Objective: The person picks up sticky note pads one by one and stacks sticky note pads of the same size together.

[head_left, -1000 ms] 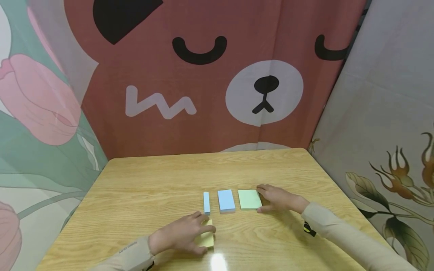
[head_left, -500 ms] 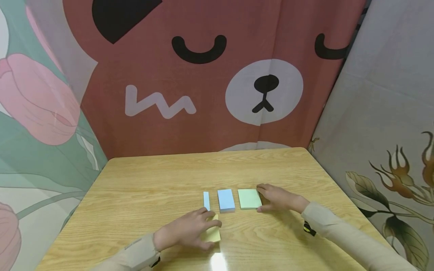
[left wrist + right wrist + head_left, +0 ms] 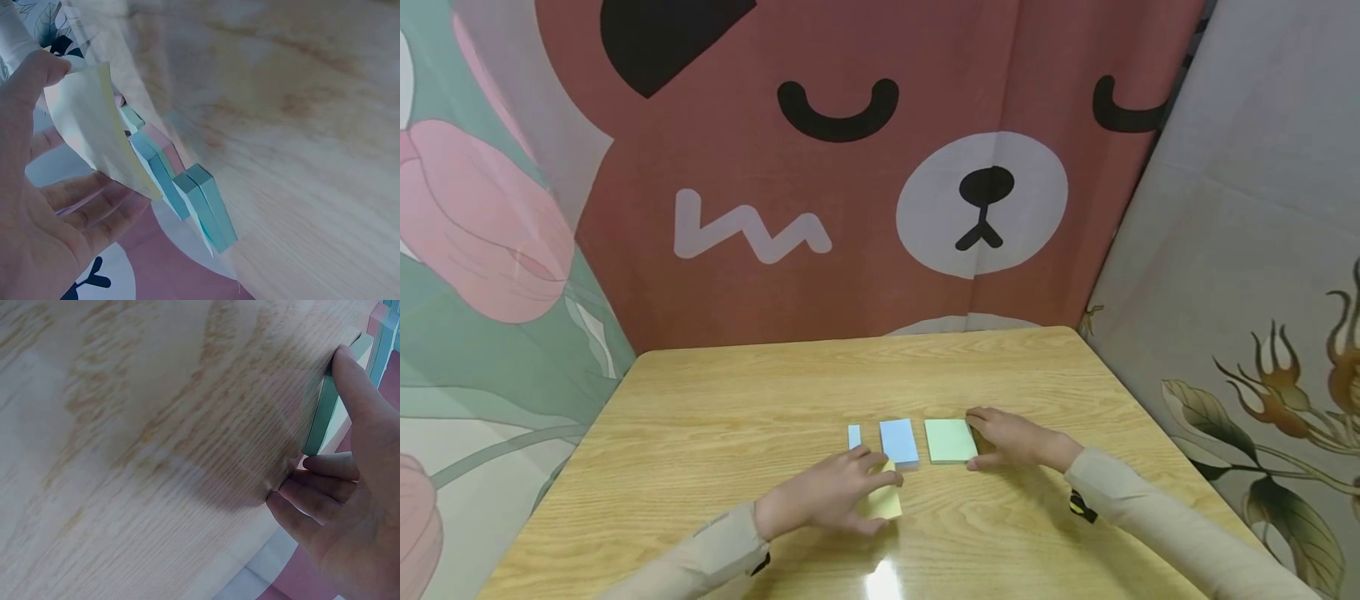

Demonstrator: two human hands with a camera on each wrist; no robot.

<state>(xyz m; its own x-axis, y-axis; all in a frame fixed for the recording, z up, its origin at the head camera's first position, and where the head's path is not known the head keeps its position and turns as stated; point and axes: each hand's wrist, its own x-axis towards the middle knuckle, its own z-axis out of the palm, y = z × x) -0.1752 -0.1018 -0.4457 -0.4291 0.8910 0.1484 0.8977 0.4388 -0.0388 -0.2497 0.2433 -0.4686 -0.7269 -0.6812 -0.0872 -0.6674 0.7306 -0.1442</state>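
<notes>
My left hand (image 3: 831,492) holds a yellow sticky note pad (image 3: 884,502) by its edges, thumb on the near side and fingers on the far side. In the left wrist view the yellow pad (image 3: 87,119) is bowed between thumb and fingers. Just beyond it lie a narrow light blue sticky note pad (image 3: 854,435), partly hidden by the hand, and a blue sticky note pad (image 3: 898,442). A square green sticky note pad (image 3: 950,440) ends this row. At its right side my right hand (image 3: 1018,442) grips two corners with thumb and index finger.
The wooden table (image 3: 737,392) carries the row of pads near its middle. A curtain with a bear face (image 3: 850,275) hangs behind it, and flowered curtains (image 3: 1225,250) stand at both sides. Light glares off the table (image 3: 882,579) at the front.
My left hand has carried the yellow pad forward and to the right, towards the blue pad, covering more of the narrow pad. The right hand stays at the green pad.
</notes>
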